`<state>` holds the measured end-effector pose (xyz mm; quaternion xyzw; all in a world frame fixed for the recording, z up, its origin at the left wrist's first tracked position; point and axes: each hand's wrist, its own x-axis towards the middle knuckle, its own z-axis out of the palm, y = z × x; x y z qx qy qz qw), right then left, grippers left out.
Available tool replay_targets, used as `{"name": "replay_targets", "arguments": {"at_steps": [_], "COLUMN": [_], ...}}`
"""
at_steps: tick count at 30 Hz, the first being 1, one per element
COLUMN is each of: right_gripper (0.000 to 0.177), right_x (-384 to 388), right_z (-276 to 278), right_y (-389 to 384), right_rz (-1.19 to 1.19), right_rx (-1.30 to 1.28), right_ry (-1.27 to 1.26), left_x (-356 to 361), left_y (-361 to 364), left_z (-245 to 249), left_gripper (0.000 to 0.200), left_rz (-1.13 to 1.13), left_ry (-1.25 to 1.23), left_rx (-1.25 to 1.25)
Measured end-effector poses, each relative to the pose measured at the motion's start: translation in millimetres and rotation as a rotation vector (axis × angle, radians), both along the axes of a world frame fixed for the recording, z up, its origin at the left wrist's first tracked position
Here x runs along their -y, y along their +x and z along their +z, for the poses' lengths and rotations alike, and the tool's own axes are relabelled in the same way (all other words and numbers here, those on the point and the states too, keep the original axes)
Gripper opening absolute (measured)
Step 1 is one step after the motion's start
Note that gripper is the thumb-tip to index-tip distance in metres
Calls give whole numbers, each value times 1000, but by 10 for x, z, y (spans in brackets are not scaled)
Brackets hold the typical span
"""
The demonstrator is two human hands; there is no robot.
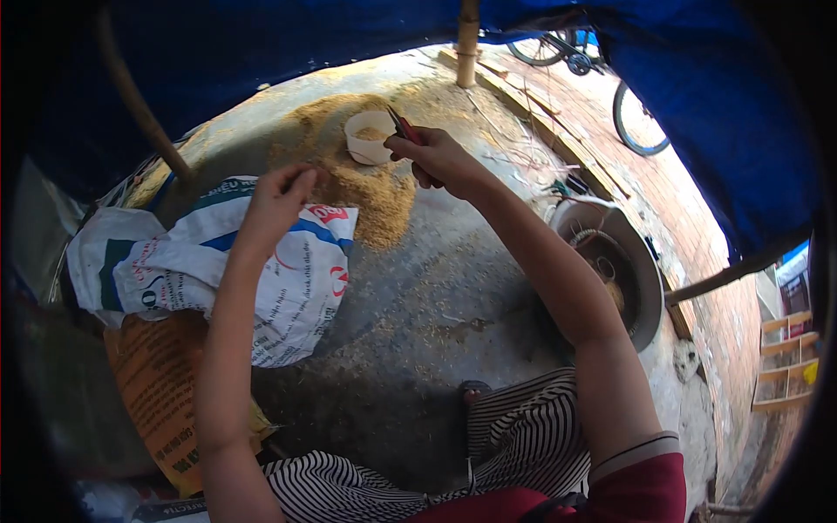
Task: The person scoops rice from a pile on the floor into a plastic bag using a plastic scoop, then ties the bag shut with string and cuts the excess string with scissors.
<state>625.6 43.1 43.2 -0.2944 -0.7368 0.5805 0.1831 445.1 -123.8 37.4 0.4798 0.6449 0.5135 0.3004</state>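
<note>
My right hand (pixel 436 159) is closed around red-handled pliers (pixel 404 128), whose dark narrow jaws point up and away from me. Just beyond that hand stands a white tub (pixel 368 138) with some grain inside. My left hand (pixel 283 196) is raised over the white printed sack (pixel 296 288), thumb and fingers pinched together. Whatever those fingers may hold is too small to make out. Loose golden grain (pixel 375 209) lies heaped on the concrete between and beyond my hands.
To the right sits a large round metal basin (pixel 645 288). An orange printed sack (pixel 161 392) lies at lower left. Bamboo poles (pixel 468 44) carry a blue tarp (pixel 715 113). Wooden planks (pixel 558 131) run along the floor's edge, with a bicycle (pixel 641 118) outside.
</note>
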Motion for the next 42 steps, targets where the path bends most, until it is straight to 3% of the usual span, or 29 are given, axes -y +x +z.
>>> {"name": "replay_targets", "arguments": {"at_steps": [2, 4, 6, 10, 13, 16, 19, 20, 21, 23, 25, 26, 29, 30, 31, 36, 37, 40, 42], "right_gripper": [32, 28, 21, 19, 24, 32, 37, 37, 38, 40, 41, 44, 48, 51, 55, 53, 44, 35, 32], "right_x": [-161, -373, -579, -385, -290, -279, -293, -321, -360, -514, -464, -599, -341, -192, -65, 439, 481, 481, 444], "right_z": [-322, -800, -1504, -2259, -2747, -2854, -2810, -2776, -2740, -2780, -2034, -1993, -883, -549, -297, 255, 320, 420, 444], "right_y": [154, 406, 698, 1403, 1856, 2068, 2163, 2155, 2123, 1918, 1321, 1106, 410, 278, 134, -474, -549, -650, -663], "right_rz": [-157, -159, -187, -111, -80, 85, 127, 309, 489, 514, 228, 174, 113, 198, 277, 330, 284, 228, 214], "right_rx": [-12, 231, 435, 1007, 1126, 1393, 1428, 1417, 1392, 1355, 1283, 1104, 370, 100, -4, -430, -466, -540, -564], "right_ry": [70, -56, -369, -295, -373, -215, -55, 130, 317, 581, 225, 153, -48, -242, -423, -488, -427, -349, -309], "left_x": [-69, -123, -183, -287, -326, -350, -341, -337, -336, -325, -310, -304, -264, -235, -189, 65, 114, 315, 469], "left_y": [48, 84, 124, 273, 319, 306, 312, 309, 304, 297, 284, 275, 194, 157, 124, 61, 32, -113, -306], "left_z": [4, 12, -12, -38, -53, -69, -61, -63, -67, -60, -40, -30, 25, 52, 88, 225, 241, 268, 256], "left_gripper": [20, 21, 21, 19, 18, 18, 19, 19, 19, 19, 18, 18, 19, 18, 18, 17, 17, 19, 20], "left_rz": [36, 5, -55, -89, -104, -119, -123, -120, -122, -118, -103, -94, -21, -17, -10, -16, -30, -35, -12], "left_ry": [-44, -16, -6, -18, -27, -23, -37, -38, -40, -41, -39, -38, 1, 21, 42, 57, 29, 5, 2], "left_rx": [130, 237, 256, 254, 252, 246, 256, 255, 236, 218, 236, 234, 217, 236, 253, 205, 152, 61, -129]}}
